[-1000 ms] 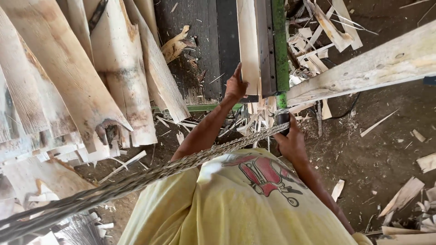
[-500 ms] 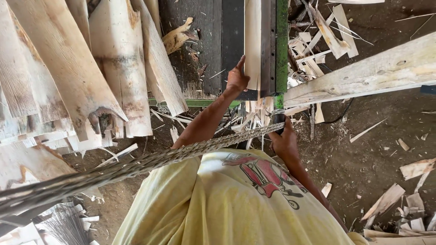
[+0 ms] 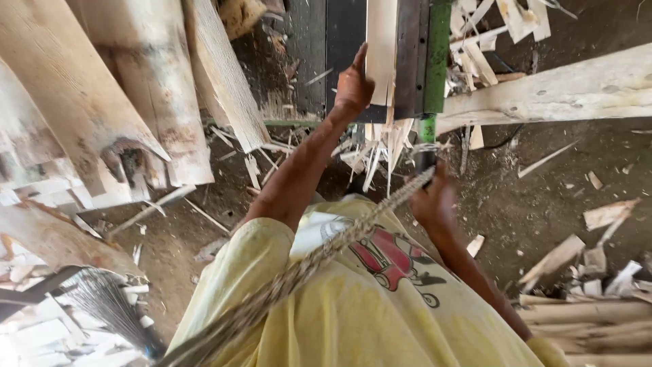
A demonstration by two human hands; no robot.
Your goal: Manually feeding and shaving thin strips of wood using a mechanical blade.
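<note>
Dirt floor (image 3: pixel 516 217) littered with wood scraps (image 3: pixel 553 258), split planks (image 3: pixel 88 102) leaning left.

No packages, labels, signs or screens in view. The scene is bare wood, dirt ground and offcuts only.
</note>
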